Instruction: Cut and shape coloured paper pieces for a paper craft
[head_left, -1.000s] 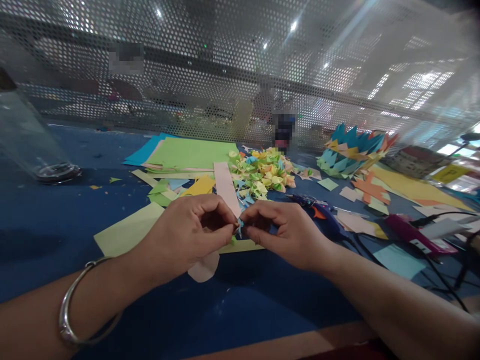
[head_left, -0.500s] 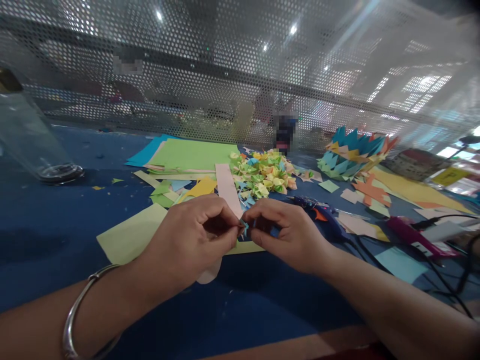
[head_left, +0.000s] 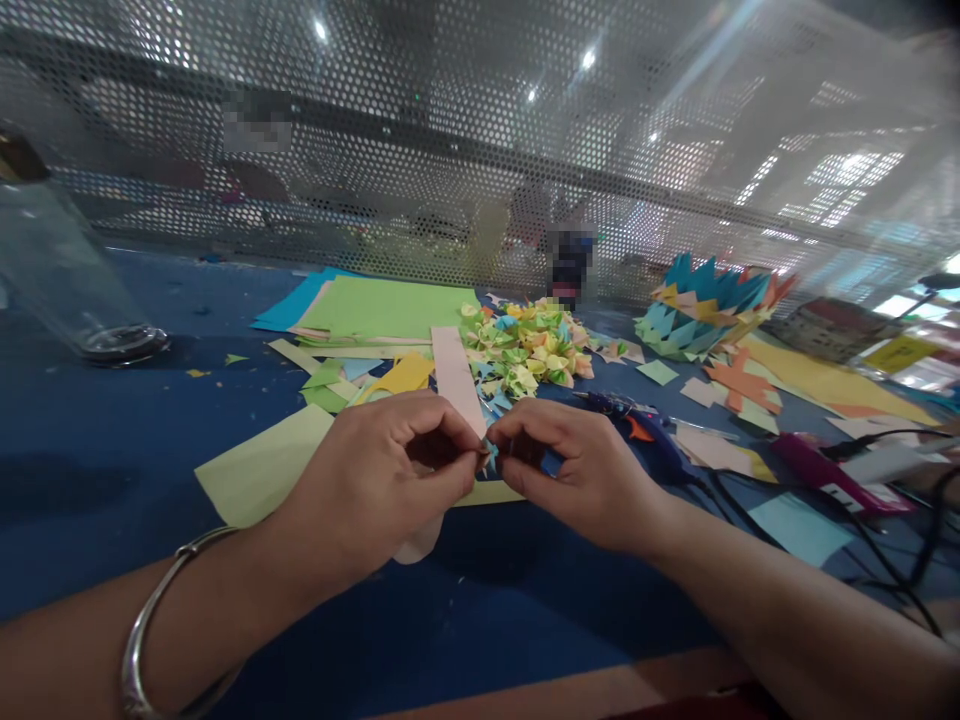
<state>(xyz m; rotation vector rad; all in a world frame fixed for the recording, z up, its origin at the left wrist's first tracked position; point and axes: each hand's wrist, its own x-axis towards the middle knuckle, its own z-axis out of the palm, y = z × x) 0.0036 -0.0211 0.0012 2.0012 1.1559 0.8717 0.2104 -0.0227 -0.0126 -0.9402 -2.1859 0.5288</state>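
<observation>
My left hand (head_left: pixel 382 470) is closed in a pinch, thumb against forefinger, at the near end of a pale pink paper strip (head_left: pixel 454 370). A pale rounded paper end (head_left: pixel 420 543) shows below this hand; whether it belongs to the same strip I cannot tell. Fingertip to fingertip with it, my right hand (head_left: pixel 570 465) pinches too, its other fingers curled. What lies between the right fingertips is too small and hidden to name. Just beyond the hands is a heap of folded paper pieces (head_left: pixel 525 350) in green, yellow and blue.
Green paper sheets (head_left: pixel 397 305) lie stacked behind, with a pale green sheet (head_left: pixel 262 465) nearer left. A glass bottle (head_left: pixel 67 270) stands at far left. On the right are a blue glue gun (head_left: pixel 660 440), cables, a magenta box (head_left: pixel 832 475) and a pointed paper ring (head_left: pixel 705 305). Perforated metal (head_left: pixel 337 180) borders the back.
Hardly anything differs. Both hands keep their pinch in the same place, with only a tiny shift of the fingertips.
</observation>
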